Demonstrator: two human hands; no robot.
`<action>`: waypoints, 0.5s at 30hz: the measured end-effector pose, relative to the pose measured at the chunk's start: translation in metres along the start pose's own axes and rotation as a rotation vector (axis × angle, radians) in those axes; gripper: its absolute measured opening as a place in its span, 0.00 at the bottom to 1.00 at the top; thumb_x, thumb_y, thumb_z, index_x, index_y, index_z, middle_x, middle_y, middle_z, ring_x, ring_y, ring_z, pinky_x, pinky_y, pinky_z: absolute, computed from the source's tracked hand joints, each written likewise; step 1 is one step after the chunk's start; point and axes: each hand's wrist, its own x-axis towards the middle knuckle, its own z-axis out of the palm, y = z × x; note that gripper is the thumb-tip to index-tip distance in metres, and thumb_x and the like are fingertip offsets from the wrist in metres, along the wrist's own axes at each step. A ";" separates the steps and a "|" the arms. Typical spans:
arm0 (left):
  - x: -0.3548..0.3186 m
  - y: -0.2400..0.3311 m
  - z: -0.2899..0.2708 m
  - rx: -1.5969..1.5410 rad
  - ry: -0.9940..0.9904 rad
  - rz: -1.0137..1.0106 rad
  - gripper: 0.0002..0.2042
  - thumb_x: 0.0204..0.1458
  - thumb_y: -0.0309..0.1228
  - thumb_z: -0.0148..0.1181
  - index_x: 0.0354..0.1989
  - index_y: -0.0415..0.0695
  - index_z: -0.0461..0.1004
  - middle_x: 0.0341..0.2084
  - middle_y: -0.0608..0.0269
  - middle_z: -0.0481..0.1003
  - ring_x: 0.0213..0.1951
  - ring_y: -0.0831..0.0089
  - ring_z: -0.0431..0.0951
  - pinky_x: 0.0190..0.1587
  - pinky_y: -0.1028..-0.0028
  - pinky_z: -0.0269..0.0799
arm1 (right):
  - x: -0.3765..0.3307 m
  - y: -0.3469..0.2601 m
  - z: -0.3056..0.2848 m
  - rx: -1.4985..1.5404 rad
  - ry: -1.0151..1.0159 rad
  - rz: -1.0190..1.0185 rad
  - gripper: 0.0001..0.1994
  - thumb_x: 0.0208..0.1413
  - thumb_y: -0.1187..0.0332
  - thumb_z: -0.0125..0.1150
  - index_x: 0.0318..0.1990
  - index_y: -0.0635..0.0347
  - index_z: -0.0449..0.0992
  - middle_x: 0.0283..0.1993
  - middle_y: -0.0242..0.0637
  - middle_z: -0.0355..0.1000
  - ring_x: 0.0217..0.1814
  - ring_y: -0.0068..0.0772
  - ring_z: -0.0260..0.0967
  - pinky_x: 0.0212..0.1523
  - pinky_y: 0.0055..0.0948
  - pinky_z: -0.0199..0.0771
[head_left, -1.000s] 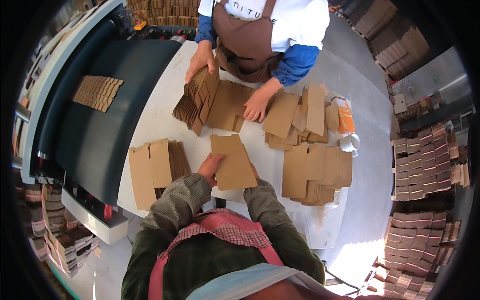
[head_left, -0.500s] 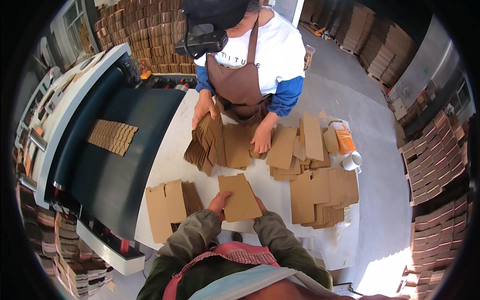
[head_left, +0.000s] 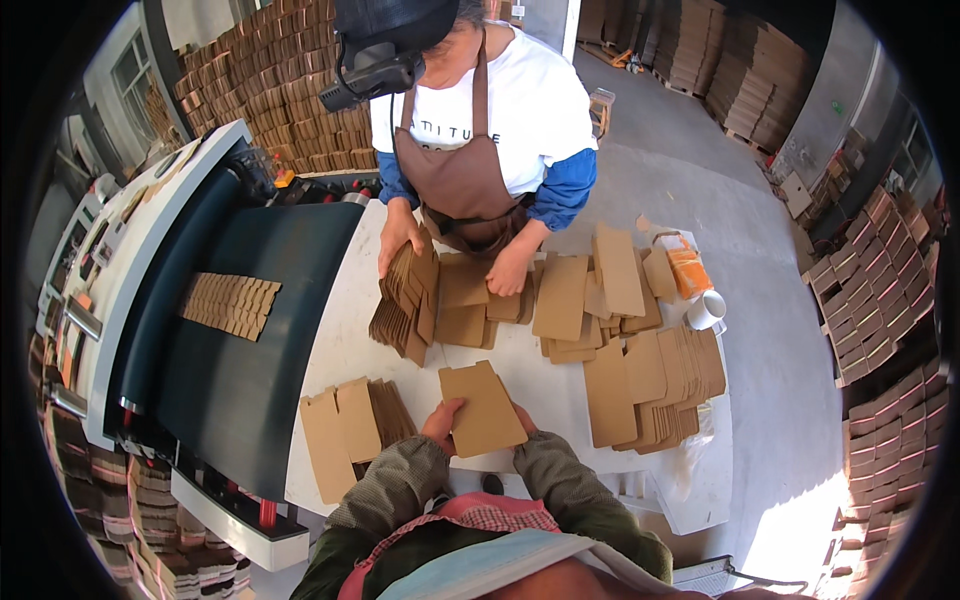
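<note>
A flat brown cardboard piece (head_left: 483, 408), with a small step in its far edge, is held between my two hands above the near side of the white table. My left hand (head_left: 440, 424) grips its left edge, thumb on top and fingers underneath. At its right edge my right hand (head_left: 525, 423) is closed on the same piece, most of its fingers hidden below. Left of my hands stands a fanned stack of cardboard pieces (head_left: 340, 425). To the right lies a larger overlapping pile of cardboard pieces (head_left: 655, 385).
Across the white table (head_left: 335, 345), a co-worker (head_left: 470, 180) in a brown apron handles stacks of cardboard (head_left: 408, 300). A white mug (head_left: 706, 310) and an orange packet (head_left: 688, 272) stand at the right edge. A dark conveyor belt (head_left: 260, 400) carrying cardboard strips (head_left: 230, 304) borders the left.
My view has shifted slightly. The cardboard piece stays in both my hands, turned a little. The co-worker's hand over the middle stack has drawn back, its fingers more curled.
</note>
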 end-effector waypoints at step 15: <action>0.000 0.003 -0.001 0.018 -0.021 0.015 0.21 0.55 0.42 0.51 0.55 0.51 0.59 0.48 0.59 0.68 0.48 0.58 0.73 0.42 0.47 0.74 | 0.014 0.004 -0.020 -0.244 -0.128 -0.062 0.26 0.61 0.68 0.51 0.66 0.57 0.53 0.64 0.39 0.59 0.63 0.35 0.60 0.63 0.35 0.63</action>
